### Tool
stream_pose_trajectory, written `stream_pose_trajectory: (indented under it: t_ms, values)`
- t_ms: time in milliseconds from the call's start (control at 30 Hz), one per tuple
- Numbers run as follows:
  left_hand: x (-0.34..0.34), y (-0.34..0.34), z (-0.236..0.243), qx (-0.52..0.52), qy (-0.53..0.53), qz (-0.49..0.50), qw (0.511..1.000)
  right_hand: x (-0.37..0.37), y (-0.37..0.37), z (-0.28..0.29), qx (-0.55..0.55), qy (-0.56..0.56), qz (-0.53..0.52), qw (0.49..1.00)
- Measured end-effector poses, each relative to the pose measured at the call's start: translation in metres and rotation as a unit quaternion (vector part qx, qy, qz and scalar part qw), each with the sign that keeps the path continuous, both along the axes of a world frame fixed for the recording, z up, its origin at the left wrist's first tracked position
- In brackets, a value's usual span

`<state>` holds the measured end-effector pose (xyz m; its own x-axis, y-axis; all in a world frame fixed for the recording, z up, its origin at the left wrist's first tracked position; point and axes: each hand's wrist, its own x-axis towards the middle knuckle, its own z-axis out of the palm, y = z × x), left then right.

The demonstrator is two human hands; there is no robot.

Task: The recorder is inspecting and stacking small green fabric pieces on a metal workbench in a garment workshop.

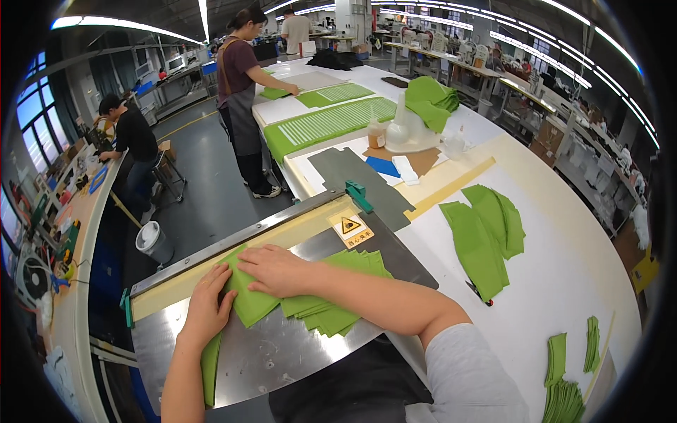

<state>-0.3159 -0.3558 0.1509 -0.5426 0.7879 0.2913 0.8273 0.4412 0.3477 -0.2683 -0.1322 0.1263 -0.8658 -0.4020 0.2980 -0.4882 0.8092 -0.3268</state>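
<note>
A green fabric piece (pixel 252 307) lies on the metal plate (pixel 268 370) in front of me, against the long metal bar (pixel 233 233) at its far edge. My left hand (pixel 208 303) rests on the piece's left edge, fingers stretched out. Flat on its upper part lies my right hand (pixel 275 271), fingers extended. Under and beside my right forearm, a fanned stack of green pieces (pixel 324 314) covers the plate's middle. Another green strip (pixel 210 370) hangs along my left forearm, partly hidden by it. Green clamps (pixel 358 195) sit at the bar's ends.
On the white table (pixel 564 275) at right lie green cut pieces (pixel 476 247), snips (pixel 479 292) and small green stacks (pixel 563 400). Beyond stand bottles (pixel 376 134) and striped green panels (pixel 338 127). A co-worker (pixel 240 99) stands at the far left side; another person (pixel 134 137) sits farther left.
</note>
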Motion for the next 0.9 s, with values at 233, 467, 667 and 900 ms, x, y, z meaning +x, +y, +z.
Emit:
stream_pose_trajectory:
  t_ms: [233, 467, 667, 900]
  values:
    - [-0.004, 0.005, -0.003, 0.048, -0.066, 0.017, 0.997, -0.008, -0.006, -0.009, -0.029, 0.020, -0.020, 0.999]
    - [0.000, 0.003, 0.001, 0.060, -0.103, 0.034, 0.992, -0.014, -0.017, -0.008, -0.024, -0.027, -0.010, 0.999]
    - [-0.004, 0.000, -0.001, 0.050, -0.121, 0.038, 0.991, -0.014, -0.019, -0.013, -0.028, -0.031, -0.023, 0.999]
    - [-0.007, 0.001, 0.001, 0.058, -0.126, 0.041, 0.990, -0.014, -0.021, -0.011, -0.008, -0.001, -0.040, 0.999]
